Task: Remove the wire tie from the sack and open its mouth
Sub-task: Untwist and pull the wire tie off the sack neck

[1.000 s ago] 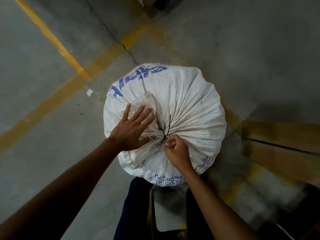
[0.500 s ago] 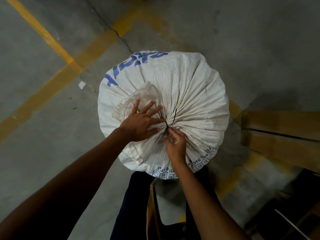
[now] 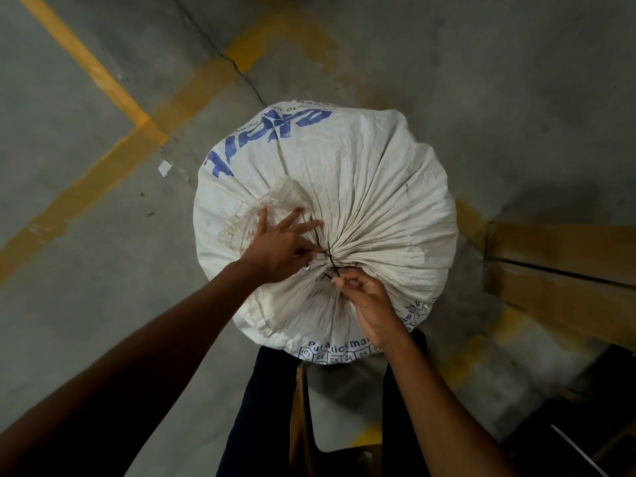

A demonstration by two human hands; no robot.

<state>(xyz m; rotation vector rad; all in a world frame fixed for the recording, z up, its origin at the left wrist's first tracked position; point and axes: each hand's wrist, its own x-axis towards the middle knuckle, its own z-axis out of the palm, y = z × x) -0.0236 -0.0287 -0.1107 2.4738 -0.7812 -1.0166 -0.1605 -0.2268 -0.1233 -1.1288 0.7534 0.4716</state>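
Two hands work at the tied neck of the sack (image 3: 361, 187). Nearest, the right hand (image 3: 366, 301) pinches the lower end of the dark wire tie (image 3: 331, 261) at the gathered neck. Just beyond, the left hand (image 3: 278, 247) lies spread and flat on the folded-over cloth beside the neck, its thumb touching the wire. Farther off, yellow lines (image 3: 113, 156) cross the concrete floor (image 3: 481, 80) past the sack.

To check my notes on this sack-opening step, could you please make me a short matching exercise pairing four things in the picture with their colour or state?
Things:
1. wire tie
2. sack
3. left hand
4. floor lines

States:
A. yellow, painted on concrete
B. white with blue print, mouth gathered shut
C. thin and dark, pinched at the gather by the right hand
D. fingers spread, pressing on the gathered fabric

Pairs: 1-C, 2-B, 3-D, 4-A
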